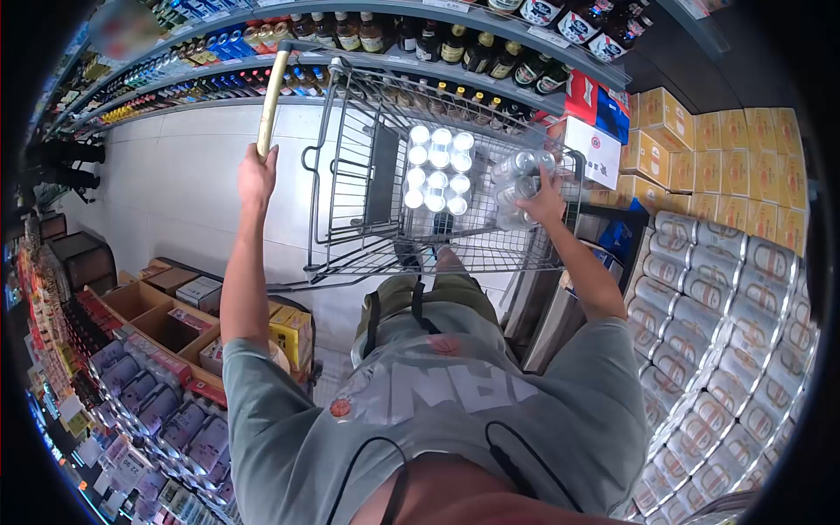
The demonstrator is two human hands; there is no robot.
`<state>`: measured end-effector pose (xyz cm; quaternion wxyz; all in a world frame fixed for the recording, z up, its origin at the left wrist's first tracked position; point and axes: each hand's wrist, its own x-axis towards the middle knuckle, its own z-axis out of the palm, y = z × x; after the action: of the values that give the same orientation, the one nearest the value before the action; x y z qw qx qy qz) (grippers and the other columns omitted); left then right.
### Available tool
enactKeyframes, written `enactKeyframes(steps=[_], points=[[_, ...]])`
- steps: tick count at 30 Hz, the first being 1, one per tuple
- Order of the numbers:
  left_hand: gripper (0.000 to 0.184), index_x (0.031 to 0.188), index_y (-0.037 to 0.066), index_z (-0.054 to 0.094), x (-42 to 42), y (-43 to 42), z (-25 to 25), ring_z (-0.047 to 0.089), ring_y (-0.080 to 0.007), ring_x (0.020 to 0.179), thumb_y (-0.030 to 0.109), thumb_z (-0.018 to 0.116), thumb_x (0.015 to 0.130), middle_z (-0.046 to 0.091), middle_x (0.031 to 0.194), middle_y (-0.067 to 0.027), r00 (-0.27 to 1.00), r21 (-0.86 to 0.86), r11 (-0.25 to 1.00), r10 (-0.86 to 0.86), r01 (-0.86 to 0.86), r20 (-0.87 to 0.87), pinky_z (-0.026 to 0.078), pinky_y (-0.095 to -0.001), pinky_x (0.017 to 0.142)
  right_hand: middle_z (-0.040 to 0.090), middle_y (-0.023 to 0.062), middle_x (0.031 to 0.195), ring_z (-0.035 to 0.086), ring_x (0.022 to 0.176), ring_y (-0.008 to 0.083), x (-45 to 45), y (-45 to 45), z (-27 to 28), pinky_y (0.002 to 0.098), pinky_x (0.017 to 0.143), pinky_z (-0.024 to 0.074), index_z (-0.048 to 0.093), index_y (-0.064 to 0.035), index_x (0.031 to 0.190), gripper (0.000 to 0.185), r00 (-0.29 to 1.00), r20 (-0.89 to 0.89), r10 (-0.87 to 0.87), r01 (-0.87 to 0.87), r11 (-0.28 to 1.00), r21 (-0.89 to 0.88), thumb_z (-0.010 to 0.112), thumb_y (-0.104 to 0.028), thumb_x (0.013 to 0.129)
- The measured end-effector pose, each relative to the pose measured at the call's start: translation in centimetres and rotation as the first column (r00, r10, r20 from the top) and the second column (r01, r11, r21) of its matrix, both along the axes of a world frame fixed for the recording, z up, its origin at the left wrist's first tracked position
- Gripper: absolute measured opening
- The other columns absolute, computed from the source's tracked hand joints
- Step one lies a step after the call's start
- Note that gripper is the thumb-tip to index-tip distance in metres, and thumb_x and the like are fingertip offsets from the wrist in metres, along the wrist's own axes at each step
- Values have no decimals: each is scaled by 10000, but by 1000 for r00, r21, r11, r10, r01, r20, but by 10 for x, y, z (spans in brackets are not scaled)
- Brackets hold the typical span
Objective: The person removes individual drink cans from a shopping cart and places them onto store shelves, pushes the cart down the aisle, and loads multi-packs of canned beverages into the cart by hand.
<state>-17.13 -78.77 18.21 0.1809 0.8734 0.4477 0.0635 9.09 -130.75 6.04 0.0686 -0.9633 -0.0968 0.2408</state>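
My left hand [256, 178] is wrapped round the near end of the pale yellow handle [274, 101] of a wire shopping cart [346, 175]. On the cart's right side, my right hand [544, 206] grips a small clear-wrapped pack of cans [516, 164], thumb and fingers over its top. Whether that pack rests on the basket floor I cannot tell. A larger pack of silver-topped cans [437, 169] stands in the middle of the basket, apart from my right hand. A dark panel [381, 175] lies between that pack and the handle.
Shelves of bottles [477, 52] run along the far side. Yellow cartons [722, 166] and stacked can packs [709, 297] rise at my right. Divided cardboard boxes [166, 328] stand at my left. Pale floor [188, 175] shows left of the cart; a person's dark-clothed legs [74, 166] are farther left.
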Motion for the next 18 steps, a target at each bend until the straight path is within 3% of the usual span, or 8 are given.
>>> enactKeyframes(steps=[2, 6, 8, 12, 18], points=[[367, 1012, 29, 572, 7, -5, 15, 635, -454, 776, 375, 623, 901, 655, 783, -252, 999, 21, 1000, 3, -2, -42, 493, -506, 673, 187, 188, 1556, 460, 1259, 458, 9, 18, -33, 545, 988, 417, 202, -364, 1502, 1136, 995, -45, -87, 87, 996, 6, 838, -417, 563], [370, 954, 23, 544, 15, -9, 20, 630, -453, 722, 382, 620, 906, 638, 714, -233, 991, 87, 996, -11, 23, -131, 487, -503, 633, 242, 165, 1519, 523, 1158, 453, 9, 46, -92, 524, 975, 399, 263, -388, 1460, 1079, 962, -17, -274, 274, 960, 54, 855, -422, 559], [320, 927, 19, 531, 22, -18, 28, 595, -357, 567, 321, 635, 908, 586, 615, -174, 995, 44, 999, -5, 9, -98, 467, -427, 563, 255, 151, 1505, 541, 1123, 442, 6, 60, -114, 510, 962, 405, 281, -388, 1450, 1063, 931, -15, -364, 365, 930, 37, 854, -421, 556], [274, 899, 16, 518, 30, -24, 32, 527, -239, 482, 263, 636, 911, 537, 566, -127, 994, 23, 1000, 1, 1, -111, 437, -369, 514, 282, 129, 1456, 554, 1004, 429, -13, 96, -151, 498, 894, 418, 323, -373, 1425, 1015, 911, 148, -385, 387, 922, 18, 856, -399, 561], [242, 874, 17, 498, 25, -18, 26, 529, -222, 482, 218, 633, 891, 539, 566, -120, 995, 47, 998, -36, 40, -93, 433, -369, 513, 259, 142, 1468, 506, 1060, 429, -36, 105, -165, 495, 904, 398, 307, -333, 1426, 1018, 897, 266, -353, 340, 935, 98, 867, -356, 576]])
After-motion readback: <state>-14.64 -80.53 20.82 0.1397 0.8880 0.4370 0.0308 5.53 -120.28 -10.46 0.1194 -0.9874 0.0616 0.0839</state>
